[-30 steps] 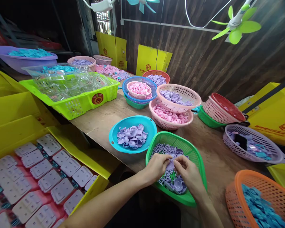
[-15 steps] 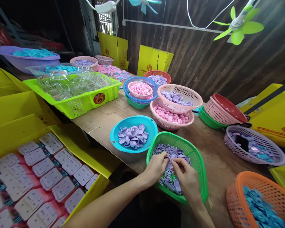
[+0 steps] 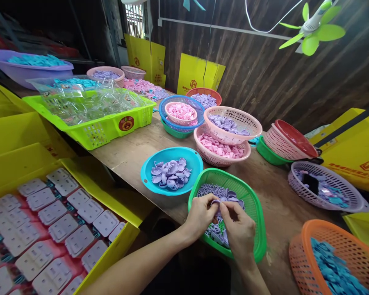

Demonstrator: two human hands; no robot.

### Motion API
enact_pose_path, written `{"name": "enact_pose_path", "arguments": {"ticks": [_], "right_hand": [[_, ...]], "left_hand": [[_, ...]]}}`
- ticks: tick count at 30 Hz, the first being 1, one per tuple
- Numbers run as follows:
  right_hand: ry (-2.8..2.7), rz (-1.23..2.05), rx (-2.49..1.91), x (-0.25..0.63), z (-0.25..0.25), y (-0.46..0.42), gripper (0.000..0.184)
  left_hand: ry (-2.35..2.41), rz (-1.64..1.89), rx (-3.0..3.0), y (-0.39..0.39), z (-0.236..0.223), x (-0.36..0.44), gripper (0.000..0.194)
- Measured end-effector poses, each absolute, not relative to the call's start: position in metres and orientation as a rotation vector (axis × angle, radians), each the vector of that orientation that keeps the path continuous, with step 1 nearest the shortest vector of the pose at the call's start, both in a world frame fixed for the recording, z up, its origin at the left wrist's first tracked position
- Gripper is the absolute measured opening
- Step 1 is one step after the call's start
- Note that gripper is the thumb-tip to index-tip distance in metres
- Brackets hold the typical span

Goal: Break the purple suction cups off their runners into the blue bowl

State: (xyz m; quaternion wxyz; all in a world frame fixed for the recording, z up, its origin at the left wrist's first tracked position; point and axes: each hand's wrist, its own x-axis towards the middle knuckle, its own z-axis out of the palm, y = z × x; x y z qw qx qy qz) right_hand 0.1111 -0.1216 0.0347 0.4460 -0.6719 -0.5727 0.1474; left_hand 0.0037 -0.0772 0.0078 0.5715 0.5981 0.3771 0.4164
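A green basket (image 3: 254,213) at the table's near edge holds several small purple plastic pieces. My left hand (image 3: 199,215) and my right hand (image 3: 238,227) meet over it, fingers pinched together on one purple piece (image 3: 215,202) between them. Just to the left stands a blue bowl (image 3: 150,166) with several purple cup-shaped pieces.
Pink baskets (image 3: 233,119) of pink and purple pieces stand behind. An orange basket (image 3: 298,246) of blue pieces is at the right, a lilac basket (image 3: 353,196) beyond it. A lime crate (image 3: 104,129) of clear bags and a yellow box (image 3: 119,246) of carded items lie left.
Both hands stay over the green basket and have shifted slightly, still working a purple piece between the fingers. The view has moved a little.
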Motion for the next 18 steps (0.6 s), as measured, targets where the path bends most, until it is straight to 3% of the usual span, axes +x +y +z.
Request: {"name": "enact_pose_path", "arguments": {"ticks": [7, 18], "right_hand": [[-1.447, 0.354, -1.739, 0.109, 0.038, -0.121, 0.025], [-1.583, 0.140, -1.711, 0.097, 0.034, -0.120, 0.018]], "left_hand": [[0.887, 0.936, 1.444, -0.079, 0.010, 0.002, 0.027], [1.101, 1.043, 2.066, -0.083, 0.000, -0.001, 0.032]]}}
